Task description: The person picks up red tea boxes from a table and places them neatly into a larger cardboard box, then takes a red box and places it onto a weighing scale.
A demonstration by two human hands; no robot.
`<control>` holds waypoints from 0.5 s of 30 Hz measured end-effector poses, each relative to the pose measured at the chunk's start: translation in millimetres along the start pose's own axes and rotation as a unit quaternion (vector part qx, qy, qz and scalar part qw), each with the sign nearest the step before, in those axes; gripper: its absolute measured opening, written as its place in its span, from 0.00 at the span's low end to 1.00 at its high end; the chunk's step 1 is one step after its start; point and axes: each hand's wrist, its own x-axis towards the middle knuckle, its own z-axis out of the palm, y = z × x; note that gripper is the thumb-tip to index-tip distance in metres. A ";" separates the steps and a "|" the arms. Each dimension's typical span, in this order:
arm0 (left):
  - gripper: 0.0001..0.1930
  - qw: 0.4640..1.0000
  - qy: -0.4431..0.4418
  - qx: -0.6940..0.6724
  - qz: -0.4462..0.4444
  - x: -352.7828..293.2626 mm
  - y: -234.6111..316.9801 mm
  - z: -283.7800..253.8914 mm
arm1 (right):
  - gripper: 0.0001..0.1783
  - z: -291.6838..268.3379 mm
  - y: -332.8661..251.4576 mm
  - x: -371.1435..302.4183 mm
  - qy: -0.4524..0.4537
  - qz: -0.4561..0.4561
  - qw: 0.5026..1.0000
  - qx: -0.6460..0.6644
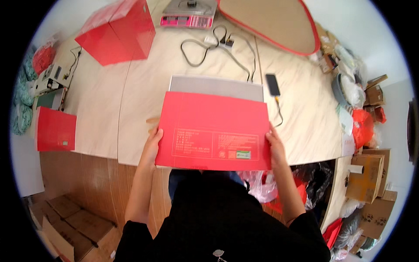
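Note:
A flat red box (214, 118) with gold print and a small green-white label is held level in front of me, over the near edge of the table. My left hand (152, 146) grips its left side, thumb on top. On the opposite side my right hand (275, 146) holds it the same way. The undersides of both hands' fingers are hidden by the box. Just beyond the box's far edge shows a grey panel with a pale rim (218, 85); whether it touches the box I cannot tell.
Beyond are red boxes (118, 37), a scale (188, 15), a looped cable (196, 63) and a red-edged tan board (275, 22). A phone (273, 85) on a cord lies at right. Another red box (56, 130) sits left; cardboard cartons (366, 174) stand right.

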 end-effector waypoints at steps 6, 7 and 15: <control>0.24 0.996 0.013 0.050 0.074 77.7 -12.8 5.6 | 0.27 -3.6 3.6 79.7 -0.065 -0.059 0.996 0.027; 0.25 0.996 0.003 0.048 0.081 90.7 -13.3 6.0 | 0.27 1.0 -4.5 86.2 -0.073 -0.064 0.995 0.012; 0.26 0.976 0.008 0.161 0.143 57.4 -39.4 7.1 | 0.28 -22.7 3.8 64.2 -0.104 -0.126 0.982 -0.098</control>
